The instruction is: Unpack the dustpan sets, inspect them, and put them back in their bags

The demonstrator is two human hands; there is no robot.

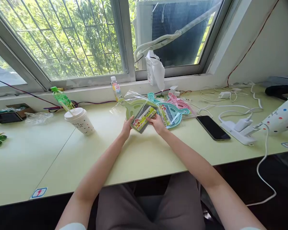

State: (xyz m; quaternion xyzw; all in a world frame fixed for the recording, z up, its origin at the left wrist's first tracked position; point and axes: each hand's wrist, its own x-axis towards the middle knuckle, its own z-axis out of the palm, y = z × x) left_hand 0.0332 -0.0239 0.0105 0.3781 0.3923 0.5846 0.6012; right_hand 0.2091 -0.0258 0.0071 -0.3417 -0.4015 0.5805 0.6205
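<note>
Both of my hands grip a green mini dustpan-and-brush set (134, 104), tilted, with a yellow label card and dark bristles facing me. My left hand (127, 127) closes on its lower left edge. On its right side, my right hand (157, 124) pinches the label with thumb and fingers. Clear plastic wrap shows around its top. Just behind and to the right lies a blue dustpan set (177, 114), partly covered by the green one. Beyond that is a pink dustpan set (179, 101).
A lidded paper cup (79, 121) and green bottle (62, 98) stand left. Near the window sill is a small drink bottle (116, 88). To the right lie a phone (213, 127), a power strip (238, 131) with cables, and a tipped dotted cup (283, 116).
</note>
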